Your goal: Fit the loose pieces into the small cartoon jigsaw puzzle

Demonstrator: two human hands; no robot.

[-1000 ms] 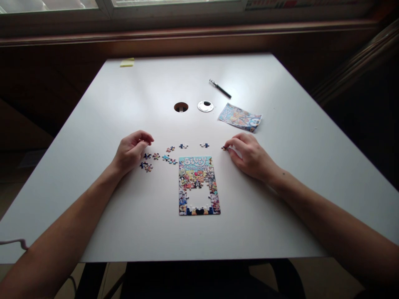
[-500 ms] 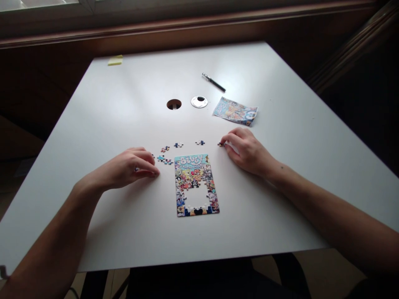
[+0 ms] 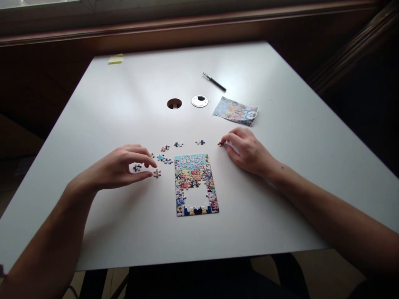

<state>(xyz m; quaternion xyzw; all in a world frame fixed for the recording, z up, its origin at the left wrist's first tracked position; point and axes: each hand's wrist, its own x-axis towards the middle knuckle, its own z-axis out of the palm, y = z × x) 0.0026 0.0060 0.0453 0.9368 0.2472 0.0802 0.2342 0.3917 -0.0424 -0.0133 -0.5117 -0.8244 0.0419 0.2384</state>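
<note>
A partly assembled jigsaw puzzle [image 3: 182, 176] with a gap in its lower middle lies flat on the white table. To its left, my left hand [image 3: 127, 166] is open, thumb and forefinger apart. An orange-toned puzzle piece [image 3: 156, 173] lies just at those fingertips, and a dark blue piece [image 3: 137, 167] shows between thumb and palm. On the right of the puzzle, my right hand [image 3: 245, 145] rests on the table, its thumb and forefinger pinching a small puzzle piece [image 3: 220, 144]. Several loose pieces [image 3: 165, 148] lie in an arc above the puzzle.
A printed picture sheet [image 3: 236, 111] with a curled corner lies beyond my right hand. Farther back are a black pen [image 3: 214, 82], a round metal cap [image 3: 199, 101] and a cable hole [image 3: 174, 104]. A yellow sticky note [image 3: 115, 59] is at the far left corner.
My left thumb and forefinger have parted and drawn slightly left, leaving the orange-toned piece in view on the table. My right hand stays where it was.
</note>
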